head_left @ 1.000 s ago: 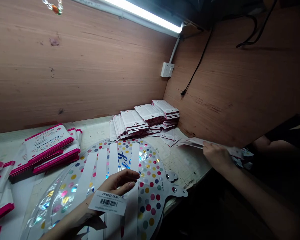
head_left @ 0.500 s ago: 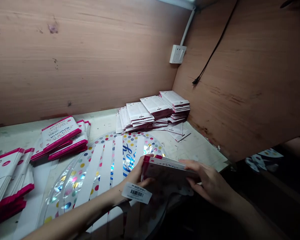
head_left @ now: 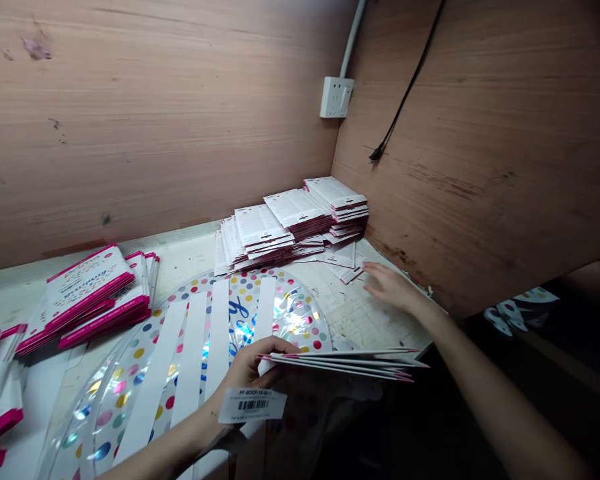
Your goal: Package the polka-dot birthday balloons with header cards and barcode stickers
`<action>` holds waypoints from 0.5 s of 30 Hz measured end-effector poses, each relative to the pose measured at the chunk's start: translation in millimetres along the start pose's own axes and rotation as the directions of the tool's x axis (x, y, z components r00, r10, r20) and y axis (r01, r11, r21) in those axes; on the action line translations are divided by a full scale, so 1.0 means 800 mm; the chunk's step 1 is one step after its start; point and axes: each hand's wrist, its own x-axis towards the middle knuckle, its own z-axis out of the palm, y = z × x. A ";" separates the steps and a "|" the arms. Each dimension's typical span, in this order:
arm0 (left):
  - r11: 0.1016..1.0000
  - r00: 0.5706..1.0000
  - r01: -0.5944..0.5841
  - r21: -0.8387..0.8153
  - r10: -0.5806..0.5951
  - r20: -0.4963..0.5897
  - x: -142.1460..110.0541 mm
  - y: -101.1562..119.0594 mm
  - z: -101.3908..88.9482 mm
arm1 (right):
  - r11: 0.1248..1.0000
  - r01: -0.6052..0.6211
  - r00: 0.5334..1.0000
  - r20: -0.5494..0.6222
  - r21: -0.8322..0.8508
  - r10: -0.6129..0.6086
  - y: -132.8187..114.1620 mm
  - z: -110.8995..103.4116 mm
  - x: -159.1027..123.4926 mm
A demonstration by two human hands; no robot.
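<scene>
The left hand (head_left: 257,363) pinches a thin bundle of packets (head_left: 347,365) at one end, with the fingers above and the thumb below. The bundle is in the air, over the right part of the round dotted sheets (head_left: 305,320) and close to the front edge of the table (head_left: 350,307). Its other end is not supported, and there the packets spread apart like a fan.

The right hand (head_left: 393,287) holds nothing that I can see. Its fingers are loosely stretched and a little apart, just beside the loose packets (head_left: 347,272) at the foot of the white stack (head_left: 290,213); whether a fingertip touches them, I cannot tell from this angle.

The main risk, in my judgement, is with the bundle. If the pinch becomes weak, the outer packets could slide out and drop past the edge, into the dark. The right forearm is also near the free end, so a careless swing could push it. The stack leans unevenly, and a quick pull on the packets below could make it slip. The barcode label (head_left: 253,405) on the left wrist (it stands out rather freely) could catch on something too.
</scene>
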 end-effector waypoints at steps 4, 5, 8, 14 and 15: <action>1.000 1.000 -0.003 0.021 0.003 0.008 -0.002 -0.006 0.000 | 0.996 0.003 1.000 0.017 -0.085 -0.001 -0.018 0.041 0.051; 1.000 1.000 -0.013 0.013 0.013 0.013 -0.003 -0.007 0.000 | 0.994 -0.014 1.000 0.016 -0.107 0.016 -0.021 0.045 0.061; 1.000 0.999 -0.027 -0.003 0.027 0.029 -0.004 -0.010 0.000 | 0.988 -0.052 0.998 0.034 -0.148 0.057 -0.022 0.054 0.090; 0.999 0.999 -0.038 0.028 0.037 0.014 -0.003 -0.006 0.002 | 0.985 -0.102 0.995 0.005 -0.138 0.103 -0.026 0.052 0.070; 0.999 0.999 -0.046 0.025 0.045 0.018 -0.002 -0.006 0.002 | 0.986 -0.108 0.994 -0.027 -0.125 0.105 -0.028 0.046 0.051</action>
